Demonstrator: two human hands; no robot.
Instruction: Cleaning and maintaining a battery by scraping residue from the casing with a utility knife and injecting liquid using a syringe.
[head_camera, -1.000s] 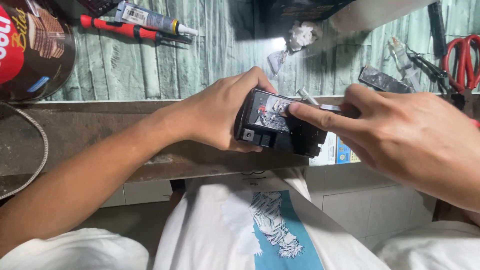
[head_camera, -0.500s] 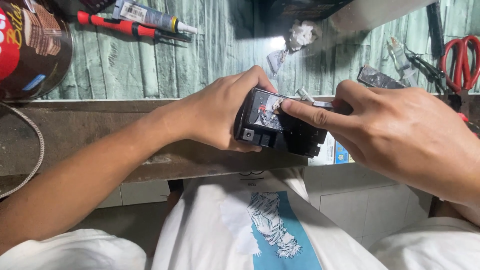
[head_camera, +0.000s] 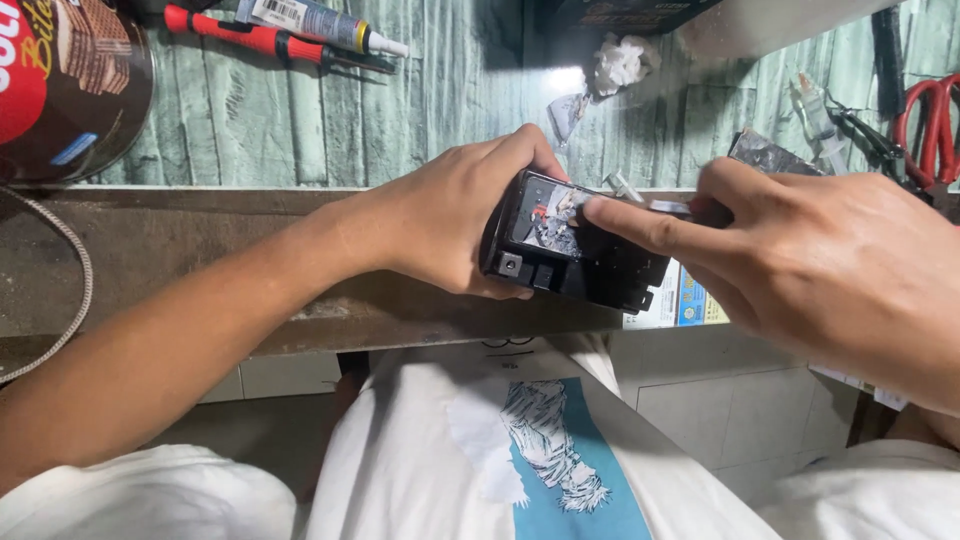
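Since the earlier frames the right hand (head_camera: 840, 270) has slid a little to the right along the black device (head_camera: 570, 245), so that more of its glossy top face shows, while the left hand (head_camera: 455, 215) has kept its place. Seen from the head camera, the left hand's fingers are wrapped closed round the left end of the device, bracing it against the front edge of the counter (head_camera: 200, 250), which seems to steady it for the other hand's work. The right hand's forefinger lies stretched flat along the top of the device and presses on it; its remaining fingers are curled narrow, and whether they pinch anything beneath I cannot tell. A slim silvery part juts out just behind the device, near the right fingertips. Farther back on the counter lie a red screwdriver (head_camera: 250, 35) and a glue tube (head_camera: 320, 25) side by side, a brown tin (head_camera: 70, 85) at far left, a crumpled tissue (head_camera: 622, 62), and red-handled scissors (head_camera: 930, 115) at far right, all well apart from the hands.
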